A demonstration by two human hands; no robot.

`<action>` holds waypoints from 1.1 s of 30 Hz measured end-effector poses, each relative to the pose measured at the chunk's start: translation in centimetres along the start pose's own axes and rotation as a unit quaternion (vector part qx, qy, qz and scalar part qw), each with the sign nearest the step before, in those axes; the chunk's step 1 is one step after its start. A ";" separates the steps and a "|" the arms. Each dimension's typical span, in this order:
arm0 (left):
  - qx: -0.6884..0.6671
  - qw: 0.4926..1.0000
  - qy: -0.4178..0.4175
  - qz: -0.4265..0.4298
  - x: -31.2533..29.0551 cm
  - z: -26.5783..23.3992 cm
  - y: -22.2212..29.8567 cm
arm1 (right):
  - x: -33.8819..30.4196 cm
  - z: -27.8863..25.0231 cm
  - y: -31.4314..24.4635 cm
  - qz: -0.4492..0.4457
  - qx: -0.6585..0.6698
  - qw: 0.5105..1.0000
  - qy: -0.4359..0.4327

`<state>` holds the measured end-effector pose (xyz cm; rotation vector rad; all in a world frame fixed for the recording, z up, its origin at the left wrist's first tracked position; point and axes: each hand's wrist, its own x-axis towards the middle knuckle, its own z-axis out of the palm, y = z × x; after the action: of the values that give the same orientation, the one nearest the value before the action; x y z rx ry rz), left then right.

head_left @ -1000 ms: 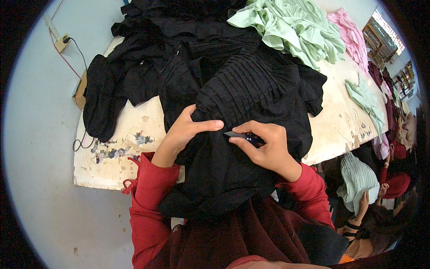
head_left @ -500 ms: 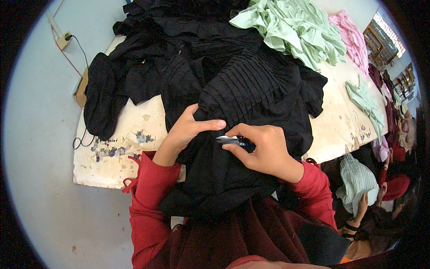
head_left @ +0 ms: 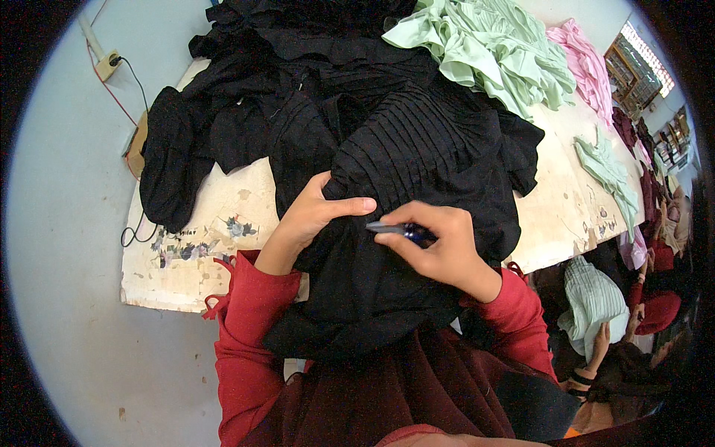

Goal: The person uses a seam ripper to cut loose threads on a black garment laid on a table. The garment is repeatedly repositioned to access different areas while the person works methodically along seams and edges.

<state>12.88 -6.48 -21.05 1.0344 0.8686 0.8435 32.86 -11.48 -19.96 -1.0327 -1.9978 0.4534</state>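
Note:
A black garment (head_left: 417,141) with rows of narrow pleats lies bunched before me, its near end hanging toward my lap. My left hand (head_left: 316,212) grips its cloth, thumb stretched across the top and the other fingers hidden in the folds. In my right hand (head_left: 447,242) is a pair of small thread snips (head_left: 406,229) with metal blades and a dark blue handle. The blade tips point left, close to my left thumb and just over the cloth. Whether they touch the fabric I cannot tell.
More black garments (head_left: 246,67) are heaped across the pale, stained table (head_left: 551,238). Light green cloth (head_left: 499,52) and pink cloth (head_left: 581,56) lie at the far right. A socket (head_left: 108,65) with a cord is on the left wall. Another person's hand (head_left: 602,339) holds pale green pleated cloth (head_left: 592,298).
The snips' blades, spread apart before, now look closed together. My right hand has shifted slightly, while my left hand and the garment have stayed in place.

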 end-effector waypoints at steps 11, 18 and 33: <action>0.152 0.983 -0.012 0.106 -0.4 -0.3 0.0 | -1.9 3.3 1.7 0.174 0.253 0.951 -0.045; 0.061 0.996 0.012 0.061 -0.7 0.0 0.4 | -2.6 1.9 2.7 0.250 0.379 0.886 -0.094; 0.062 0.995 0.060 0.039 -0.7 0.4 0.3 | -0.9 -1.1 0.0 -0.036 -0.060 0.997 -0.014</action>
<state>12.87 -7.12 -20.57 1.1415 0.9976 0.9347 34.00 -12.21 -19.78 -1.0275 -2.1017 0.3151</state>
